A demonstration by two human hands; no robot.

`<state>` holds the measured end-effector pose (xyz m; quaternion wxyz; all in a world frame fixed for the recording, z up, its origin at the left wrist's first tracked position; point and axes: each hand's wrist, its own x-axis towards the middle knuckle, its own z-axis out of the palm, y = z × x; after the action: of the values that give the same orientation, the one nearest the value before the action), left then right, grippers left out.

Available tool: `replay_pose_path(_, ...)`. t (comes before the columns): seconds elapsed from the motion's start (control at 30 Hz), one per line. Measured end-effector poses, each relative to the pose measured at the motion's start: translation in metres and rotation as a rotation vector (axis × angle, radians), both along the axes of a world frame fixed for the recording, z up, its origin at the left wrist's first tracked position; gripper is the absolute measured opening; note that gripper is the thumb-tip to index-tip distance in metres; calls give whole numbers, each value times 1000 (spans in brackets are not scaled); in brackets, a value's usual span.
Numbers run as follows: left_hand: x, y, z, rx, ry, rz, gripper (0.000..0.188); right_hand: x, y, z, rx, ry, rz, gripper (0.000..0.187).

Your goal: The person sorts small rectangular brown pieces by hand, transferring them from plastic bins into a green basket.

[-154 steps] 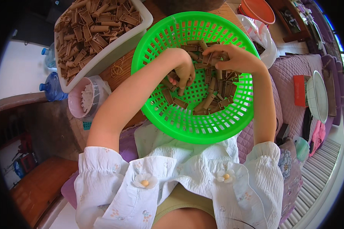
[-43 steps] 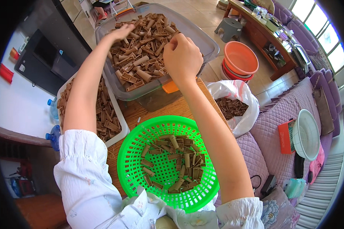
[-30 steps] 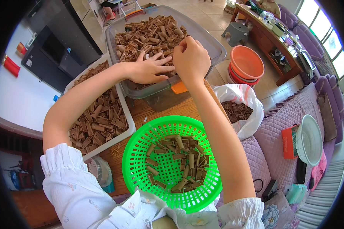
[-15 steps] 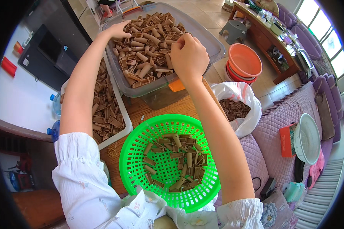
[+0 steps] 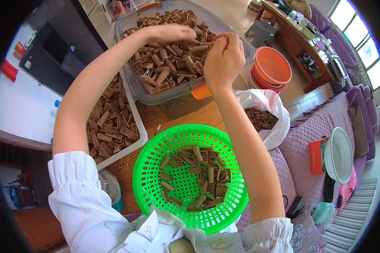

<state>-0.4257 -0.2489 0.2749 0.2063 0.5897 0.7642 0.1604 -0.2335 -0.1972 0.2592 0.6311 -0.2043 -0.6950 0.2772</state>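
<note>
A clear plastic bin (image 5: 156,100) at the far middle is heaped with small brown plastic pieces (image 5: 162,75), half-round and hollow. Over the heap reaches my left hand (image 5: 173,33), slightly blurred, its fingers stretched out toward the right. My right hand (image 5: 226,61) is closed above the bin's right side, fingertips pinched together; whatever they hold is hidden. Nearer me a green basket (image 5: 145,158) has more brown pieces (image 5: 210,175) scattered on its bottom, mostly toward the right.
A white tray (image 5: 142,135) of brown pieces stands left of the bin, on the wooden table (image 5: 185,114). To the right are a white plastic bag (image 5: 278,109) of brown bits, stacked orange basins (image 5: 274,65) and a purple sofa (image 5: 302,139). A grey stool (image 5: 261,33) stands farther back.
My left hand has swept right from the bin's left rim across the heap, toward my right hand. My right hand has shifted slightly to the right and stays closed.
</note>
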Motion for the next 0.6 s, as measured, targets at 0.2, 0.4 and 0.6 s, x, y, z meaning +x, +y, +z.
replay_pose_path(0.2,-109,10,-30,155,567,413,66,-6,-9,2,8,-27,30,12)
replay_pose_path(0.4,-25,19,-13,-249,-32,392,92,1,4,-3,-5,-45,-16,12)
replay_pose_path(0.6,17,6,-6,66,424,145,73,-2,-4,-6,-7,-62,-7,13)
